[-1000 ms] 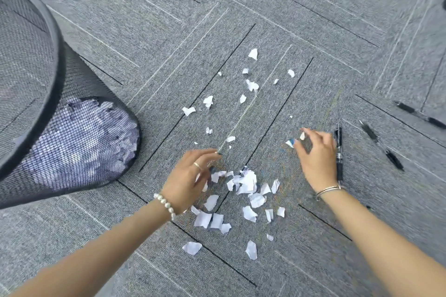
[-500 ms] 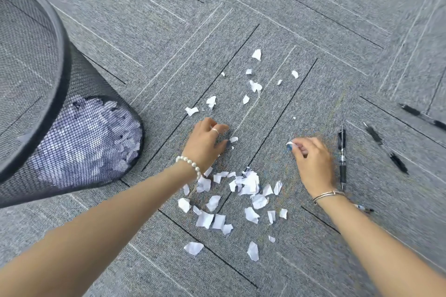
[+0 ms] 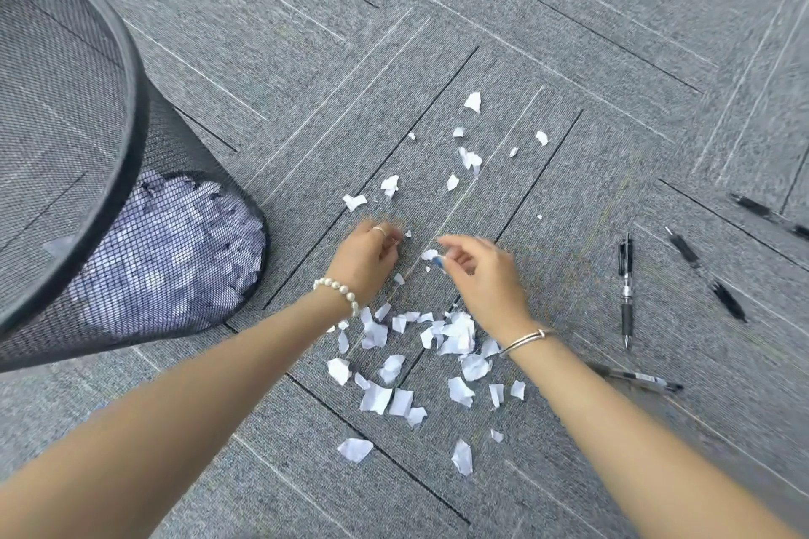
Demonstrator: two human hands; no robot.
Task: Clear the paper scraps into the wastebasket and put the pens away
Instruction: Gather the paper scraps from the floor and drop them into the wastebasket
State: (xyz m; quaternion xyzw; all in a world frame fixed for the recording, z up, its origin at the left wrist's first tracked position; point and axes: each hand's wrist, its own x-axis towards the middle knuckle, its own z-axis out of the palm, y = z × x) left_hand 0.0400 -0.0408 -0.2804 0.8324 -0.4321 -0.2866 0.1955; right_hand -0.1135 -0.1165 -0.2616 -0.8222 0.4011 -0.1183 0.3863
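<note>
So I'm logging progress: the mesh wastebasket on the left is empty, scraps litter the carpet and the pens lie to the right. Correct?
Not quite. The head view shows the wastebasket already holds paper at its bottom. The rest stands: scraps still litter the carpet, and the pens lie to the right.

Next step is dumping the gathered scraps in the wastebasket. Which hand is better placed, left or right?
Left, probably. The left hand lies on the wastebasket side of the scrap pile, with only bare carpet between. The right hand pinches a scrap and sits nearer the pens.
</note>
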